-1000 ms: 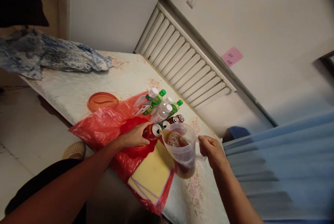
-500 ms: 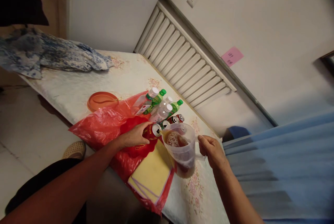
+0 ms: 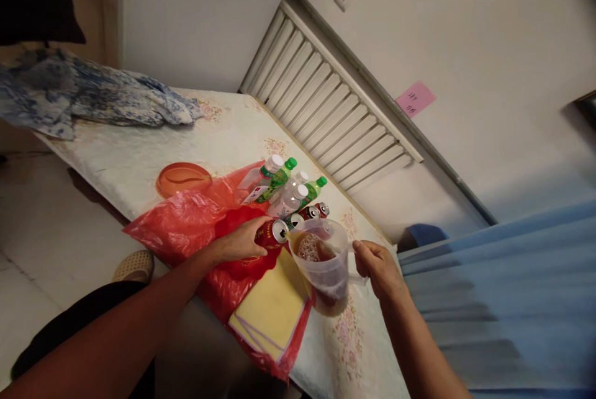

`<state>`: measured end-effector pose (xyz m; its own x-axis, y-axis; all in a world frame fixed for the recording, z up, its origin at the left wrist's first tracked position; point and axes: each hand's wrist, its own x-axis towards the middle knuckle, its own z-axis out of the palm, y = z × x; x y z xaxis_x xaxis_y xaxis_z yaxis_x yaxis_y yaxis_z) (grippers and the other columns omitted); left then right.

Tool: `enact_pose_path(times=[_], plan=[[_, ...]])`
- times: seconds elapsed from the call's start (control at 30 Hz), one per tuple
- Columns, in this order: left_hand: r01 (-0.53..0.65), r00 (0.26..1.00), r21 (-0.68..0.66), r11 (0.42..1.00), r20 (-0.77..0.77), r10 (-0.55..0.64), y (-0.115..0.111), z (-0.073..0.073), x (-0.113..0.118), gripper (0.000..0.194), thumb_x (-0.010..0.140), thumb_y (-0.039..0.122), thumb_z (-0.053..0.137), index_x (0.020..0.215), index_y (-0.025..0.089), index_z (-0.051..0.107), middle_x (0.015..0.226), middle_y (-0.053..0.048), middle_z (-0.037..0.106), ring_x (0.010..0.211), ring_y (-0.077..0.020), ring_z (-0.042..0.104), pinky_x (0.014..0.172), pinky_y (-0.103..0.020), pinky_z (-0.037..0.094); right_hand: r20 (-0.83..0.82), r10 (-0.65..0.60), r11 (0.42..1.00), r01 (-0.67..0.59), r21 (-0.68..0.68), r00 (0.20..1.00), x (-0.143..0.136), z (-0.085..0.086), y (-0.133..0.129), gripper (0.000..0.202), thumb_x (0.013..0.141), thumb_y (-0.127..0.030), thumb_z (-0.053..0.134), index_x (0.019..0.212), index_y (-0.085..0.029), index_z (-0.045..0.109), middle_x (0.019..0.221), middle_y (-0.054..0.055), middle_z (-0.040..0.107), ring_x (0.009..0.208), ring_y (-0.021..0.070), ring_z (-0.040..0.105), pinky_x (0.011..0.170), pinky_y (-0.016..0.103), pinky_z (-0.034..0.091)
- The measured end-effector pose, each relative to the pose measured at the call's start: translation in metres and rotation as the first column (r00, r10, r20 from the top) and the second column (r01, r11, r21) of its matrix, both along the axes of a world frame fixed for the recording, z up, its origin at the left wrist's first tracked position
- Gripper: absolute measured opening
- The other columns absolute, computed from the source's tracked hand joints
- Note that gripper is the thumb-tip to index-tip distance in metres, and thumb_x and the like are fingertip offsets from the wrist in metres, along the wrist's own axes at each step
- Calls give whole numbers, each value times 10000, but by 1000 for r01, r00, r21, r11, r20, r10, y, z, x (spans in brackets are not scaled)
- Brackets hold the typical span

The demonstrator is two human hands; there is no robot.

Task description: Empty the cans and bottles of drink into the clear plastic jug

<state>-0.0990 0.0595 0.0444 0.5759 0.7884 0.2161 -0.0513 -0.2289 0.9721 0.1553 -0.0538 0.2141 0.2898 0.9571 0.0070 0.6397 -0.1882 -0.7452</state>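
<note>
My left hand [image 3: 245, 239] is wrapped around a red drink can [image 3: 267, 235], whose opened top faces the pitcher. My right hand [image 3: 378, 264] grips the handle of a clear plastic pitcher [image 3: 328, 275], which tilts toward the can with its spout at the can's opening. Brown, foamy liquid [image 3: 314, 249] lies inside the pitcher. Beneath the left hand is a red plastic bag [image 3: 186, 216] spread on the table. A folded yellow cloth [image 3: 272, 303] rests on the bag, below the can and pitcher.
Several bottles with white or green caps, among them a green bottle [image 3: 313, 191], stand behind the can, beside more opened cans [image 3: 311, 213]. An orange lid [image 3: 183, 180] lies on the flowered tablecloth [image 3: 233, 123]. A radiator [image 3: 326, 95] lines the wall; a blue curtain [image 3: 507, 300] hangs right.
</note>
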Motion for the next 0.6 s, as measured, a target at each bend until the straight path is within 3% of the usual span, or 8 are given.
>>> enact_pose_path(times=[0.6], plan=[[-25,1000,22,999,-19,26,1,-6,0,767,583,119,660,1325,214,490,1328,-73,600,1200,-274,581,1007,-361,472,-51,-29,999,31,34,998,-1,-16,-2,532,747,-612,608,455,-224,390,402,-50,363,412,89,290,437,252,212]])
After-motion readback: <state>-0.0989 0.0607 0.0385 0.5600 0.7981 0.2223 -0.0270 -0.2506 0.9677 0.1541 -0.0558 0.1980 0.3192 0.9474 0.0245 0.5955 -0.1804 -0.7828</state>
